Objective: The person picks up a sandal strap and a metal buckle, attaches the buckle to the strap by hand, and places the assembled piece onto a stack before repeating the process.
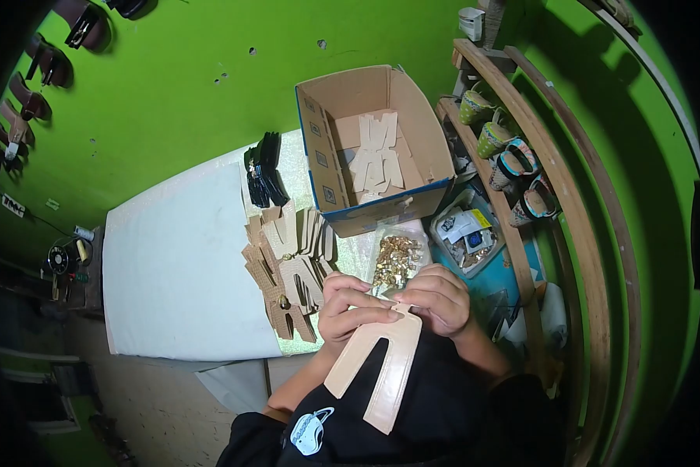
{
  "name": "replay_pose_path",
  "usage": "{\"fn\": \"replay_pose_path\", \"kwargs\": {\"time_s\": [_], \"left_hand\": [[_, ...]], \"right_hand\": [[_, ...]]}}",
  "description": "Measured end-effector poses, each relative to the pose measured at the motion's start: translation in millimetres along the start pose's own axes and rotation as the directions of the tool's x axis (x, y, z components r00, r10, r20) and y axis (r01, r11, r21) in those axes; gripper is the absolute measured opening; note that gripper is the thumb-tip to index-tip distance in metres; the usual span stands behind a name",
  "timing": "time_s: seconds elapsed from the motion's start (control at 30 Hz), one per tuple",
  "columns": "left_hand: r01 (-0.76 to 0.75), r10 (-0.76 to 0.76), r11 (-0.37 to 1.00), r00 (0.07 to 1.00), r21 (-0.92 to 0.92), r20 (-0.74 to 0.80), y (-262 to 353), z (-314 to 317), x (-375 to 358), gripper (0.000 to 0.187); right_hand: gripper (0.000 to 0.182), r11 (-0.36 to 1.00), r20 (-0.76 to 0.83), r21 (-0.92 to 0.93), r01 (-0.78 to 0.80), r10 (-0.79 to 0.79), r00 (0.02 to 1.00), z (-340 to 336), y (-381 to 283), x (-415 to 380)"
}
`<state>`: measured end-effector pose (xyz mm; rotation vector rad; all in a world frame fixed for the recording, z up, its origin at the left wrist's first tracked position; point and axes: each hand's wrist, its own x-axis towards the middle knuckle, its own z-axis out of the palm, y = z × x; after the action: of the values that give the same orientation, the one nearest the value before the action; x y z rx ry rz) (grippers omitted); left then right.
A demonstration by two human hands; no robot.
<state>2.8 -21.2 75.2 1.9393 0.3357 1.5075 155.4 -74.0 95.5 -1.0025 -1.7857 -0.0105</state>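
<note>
My left hand (347, 306) and my right hand (437, 300) both pinch a beige sandal upper (393, 373) at its narrow middle. Two long straps of it spread down toward my lap, while its far end is hidden behind my fingers. Whether a small fitting sits between my fingertips cannot be made out. Just beyond my hands stands a clear plastic tub (377, 247) of gold-coloured metal buckles (397, 261). To the left of my left hand lie stacked beige and tan sandal uppers (288, 268), some with gold-coloured fittings at their middles.
An open cardboard box (342, 218) holds more pale uppers (377, 152). Black glossy uppers (266, 171) lie left of it on the white-covered table (179, 265). At right are a tub of small packets (467, 237) and a wooden rack (548, 148) with sandals.
</note>
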Motion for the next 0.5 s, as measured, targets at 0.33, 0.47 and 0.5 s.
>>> {"fn": "replay_pose_path", "kwargs": {"time_s": [0.33,0.47,0.5], "left_hand": [[0.517,-0.504,0.851,0.853,0.091,-0.131,-30.8,-39.7,-33.6,0.019],[0.711,-0.685,0.703,0.686,0.027,-0.246,-50.1,-58.0,-46.3,0.011],[0.724,-0.697,0.690,0.671,0.019,-0.252,-60.3,-62.3,-53.9,0.011]], "right_hand": [[0.014,0.854,0.250,0.285,-0.434,0.371,0.894,78.9,30.6,-8.0],[0.009,0.643,0.434,0.376,-0.667,0.514,0.740,124.1,54.4,-28.3],[0.009,0.490,0.495,0.426,-0.760,0.577,0.649,132.8,55.9,-29.8]]}}
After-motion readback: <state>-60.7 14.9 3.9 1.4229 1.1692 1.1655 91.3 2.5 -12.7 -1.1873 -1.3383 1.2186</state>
